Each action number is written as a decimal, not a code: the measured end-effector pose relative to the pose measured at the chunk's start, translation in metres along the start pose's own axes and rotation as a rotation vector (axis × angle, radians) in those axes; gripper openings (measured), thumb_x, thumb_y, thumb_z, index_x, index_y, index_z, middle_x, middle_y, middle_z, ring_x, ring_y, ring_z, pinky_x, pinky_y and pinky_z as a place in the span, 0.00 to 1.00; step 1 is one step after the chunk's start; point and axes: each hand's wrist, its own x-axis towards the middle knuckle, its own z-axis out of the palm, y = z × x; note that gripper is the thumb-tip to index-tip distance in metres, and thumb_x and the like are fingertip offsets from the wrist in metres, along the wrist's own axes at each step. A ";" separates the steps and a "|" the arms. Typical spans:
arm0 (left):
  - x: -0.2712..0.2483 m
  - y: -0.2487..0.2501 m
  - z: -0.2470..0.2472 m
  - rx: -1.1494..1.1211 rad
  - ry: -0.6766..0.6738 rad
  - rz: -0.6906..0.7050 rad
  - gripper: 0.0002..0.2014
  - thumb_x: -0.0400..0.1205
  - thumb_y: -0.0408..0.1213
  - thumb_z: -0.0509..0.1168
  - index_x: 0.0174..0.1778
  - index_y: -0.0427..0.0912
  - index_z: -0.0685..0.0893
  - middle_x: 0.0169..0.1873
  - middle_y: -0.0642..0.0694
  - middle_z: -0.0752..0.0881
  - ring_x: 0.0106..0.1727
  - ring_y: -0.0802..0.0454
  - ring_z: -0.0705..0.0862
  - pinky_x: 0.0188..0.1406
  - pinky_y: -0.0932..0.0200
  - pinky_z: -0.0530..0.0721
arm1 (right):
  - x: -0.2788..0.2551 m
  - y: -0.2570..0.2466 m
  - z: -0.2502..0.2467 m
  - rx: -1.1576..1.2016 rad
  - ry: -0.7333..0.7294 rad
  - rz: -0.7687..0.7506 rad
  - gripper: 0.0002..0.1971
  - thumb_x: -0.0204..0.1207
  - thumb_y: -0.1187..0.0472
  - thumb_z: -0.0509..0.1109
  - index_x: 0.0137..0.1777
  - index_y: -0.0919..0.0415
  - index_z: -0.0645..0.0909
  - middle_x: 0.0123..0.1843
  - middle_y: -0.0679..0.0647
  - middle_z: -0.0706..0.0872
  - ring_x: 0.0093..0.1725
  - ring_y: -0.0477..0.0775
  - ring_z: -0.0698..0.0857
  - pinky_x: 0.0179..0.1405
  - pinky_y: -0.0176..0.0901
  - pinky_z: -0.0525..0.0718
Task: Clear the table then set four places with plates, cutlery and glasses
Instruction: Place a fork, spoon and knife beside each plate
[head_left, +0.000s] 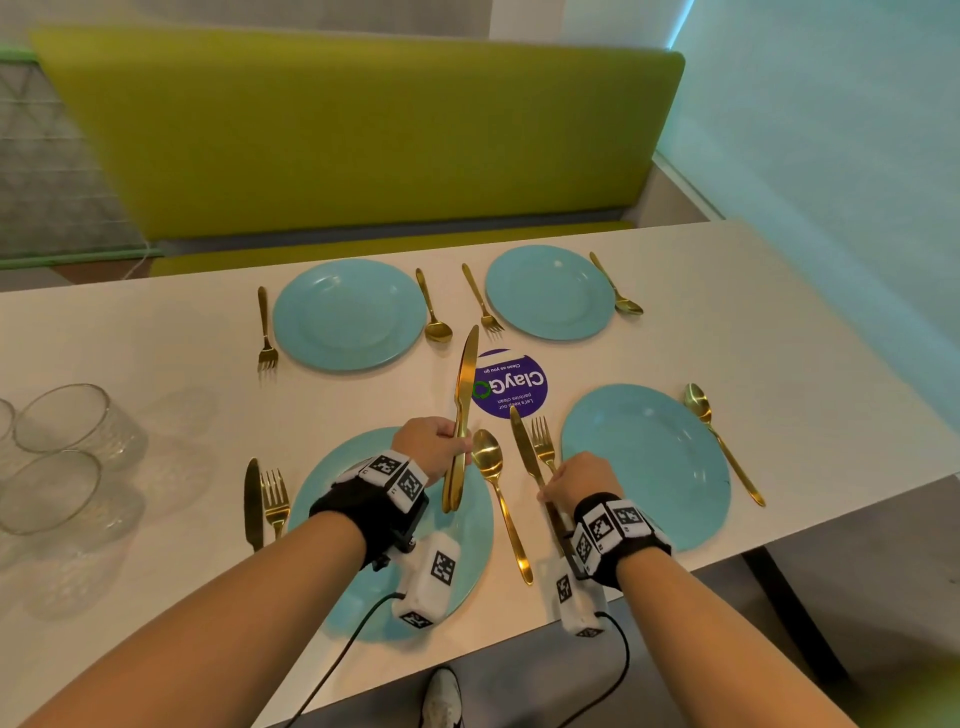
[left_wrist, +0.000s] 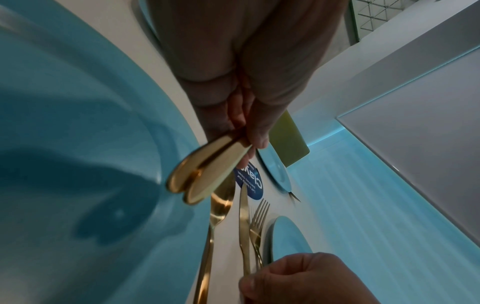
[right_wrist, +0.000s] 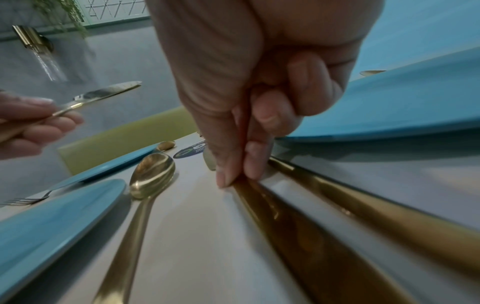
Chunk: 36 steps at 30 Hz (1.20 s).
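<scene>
Four blue plates lie on the white table: near-left (head_left: 467, 540), near-right (head_left: 644, 462), far-left (head_left: 348, 314), far-right (head_left: 550, 293). My left hand (head_left: 431, 441) grips gold knives (head_left: 464, 384) above the near-left plate, blade pointing away. Two handle ends (left_wrist: 205, 174) show below its fingers (left_wrist: 255, 133). My right hand (head_left: 576, 478) pinches the handle of a gold knife (head_left: 522, 441) that lies on the table beside a fork (head_left: 543, 441), left of the near-right plate. Its fingertips (right_wrist: 223, 176) touch that handle (right_wrist: 285, 216). A spoon (head_left: 491, 462) lies between the near plates.
Several clear glasses (head_left: 67, 431) stand at the table's left end. A knife (head_left: 253, 499) and fork (head_left: 275, 499) lie left of the near-left plate. Each far plate has a fork and a spoon. A purple sticker (head_left: 511, 384) marks the table's middle. A green bench (head_left: 363, 145) runs behind.
</scene>
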 end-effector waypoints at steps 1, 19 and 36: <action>0.000 0.001 0.001 0.001 -0.002 0.000 0.07 0.78 0.36 0.68 0.34 0.50 0.81 0.45 0.40 0.89 0.54 0.41 0.88 0.63 0.42 0.83 | 0.001 0.001 0.000 0.003 0.000 -0.002 0.15 0.71 0.50 0.75 0.51 0.60 0.85 0.48 0.54 0.88 0.43 0.51 0.83 0.50 0.41 0.82; 0.003 0.011 0.003 -0.023 0.013 -0.023 0.08 0.77 0.35 0.70 0.32 0.47 0.83 0.39 0.40 0.90 0.50 0.40 0.89 0.61 0.41 0.84 | -0.021 -0.028 -0.033 0.071 0.075 -0.325 0.12 0.74 0.53 0.72 0.53 0.59 0.85 0.51 0.54 0.88 0.52 0.53 0.86 0.57 0.43 0.84; 0.007 0.026 -0.110 -0.087 -0.224 0.116 0.07 0.83 0.31 0.62 0.38 0.39 0.79 0.34 0.43 0.86 0.22 0.62 0.83 0.22 0.69 0.78 | -0.072 -0.152 -0.048 -0.275 0.286 -0.894 0.15 0.83 0.55 0.60 0.62 0.54 0.85 0.61 0.52 0.83 0.62 0.53 0.80 0.54 0.46 0.80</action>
